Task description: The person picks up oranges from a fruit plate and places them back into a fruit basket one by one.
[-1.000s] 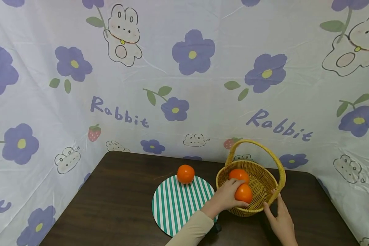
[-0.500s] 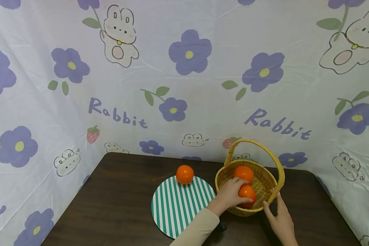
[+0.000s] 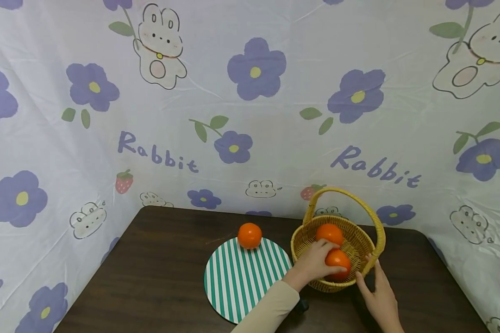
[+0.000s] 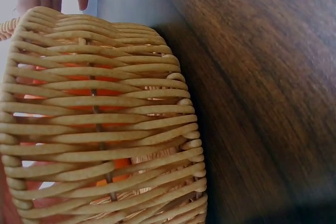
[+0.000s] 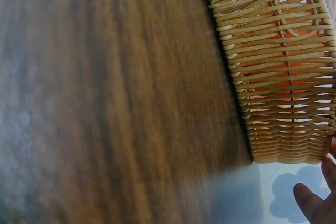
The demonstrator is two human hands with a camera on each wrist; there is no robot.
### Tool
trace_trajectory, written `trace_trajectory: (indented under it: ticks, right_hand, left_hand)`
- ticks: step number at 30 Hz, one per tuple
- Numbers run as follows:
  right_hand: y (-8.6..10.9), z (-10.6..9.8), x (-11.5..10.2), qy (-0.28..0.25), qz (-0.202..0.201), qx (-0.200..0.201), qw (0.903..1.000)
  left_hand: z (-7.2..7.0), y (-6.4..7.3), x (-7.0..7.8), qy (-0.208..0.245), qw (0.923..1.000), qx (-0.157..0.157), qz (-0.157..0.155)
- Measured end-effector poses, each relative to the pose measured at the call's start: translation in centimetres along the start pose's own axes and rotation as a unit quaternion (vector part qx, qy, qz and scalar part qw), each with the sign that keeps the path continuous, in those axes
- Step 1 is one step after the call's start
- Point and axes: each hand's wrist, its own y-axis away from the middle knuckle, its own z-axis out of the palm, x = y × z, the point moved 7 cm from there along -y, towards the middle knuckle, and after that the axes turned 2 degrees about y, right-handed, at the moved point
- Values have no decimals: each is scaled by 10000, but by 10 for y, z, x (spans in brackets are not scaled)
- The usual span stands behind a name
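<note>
A yellow woven basket (image 3: 316, 282) with a tall arched handle stands on the dark table. Inside it lie two round orange fruits: a far fruit (image 3: 330, 233) and a near fruit (image 3: 339, 264). My left hand (image 3: 314, 260) reaches over the left rim and holds the near fruit between fingers above and thumb below. From the other side, my right hand (image 3: 380, 296) steadies the basket, thumb and fingertips at its right rim. In the left wrist view the basket's wall (image 4: 100, 108) hides most of the left hand. The right wrist view shows my right thumb (image 5: 307, 199) beside the weave.
Left of the basket lies a round green-and-white striped mat (image 3: 243, 282), partly under the left forearm. A third orange fruit (image 3: 249, 236) sits on the mat's far edge. Behind the wooden table (image 3: 158, 268) hangs a printed cloth (image 3: 291, 152) with flowers and rabbits.
My left hand has moved slightly right within the basket with the near fruit. The far fruit has also shifted a little right and away. My right hand has stayed at the rim.
</note>
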Motion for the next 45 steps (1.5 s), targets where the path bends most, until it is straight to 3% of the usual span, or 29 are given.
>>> trace_trajectory:
  ticks: [13, 28, 34, 45]
  right_hand:
    - [-1, -1, -1, -41, -119, 112, 9999]
    - [1, -1, -2, -17, -107, 54, 9999]
    - [2, 2, 1, -3, 98, -159, 9998]
    - [0, 1, 1, 17, 35, -60, 10000]
  left_hand:
    - [-8, 6, 2, 97, 9998, 76, 126]
    - [-18, 25, -8, 159, 9993, 261, 206]
    - [-20, 33, -10, 99, 9982, 448, 377]
    - [-29, 44, -10, 136, 9949, 616, 786]
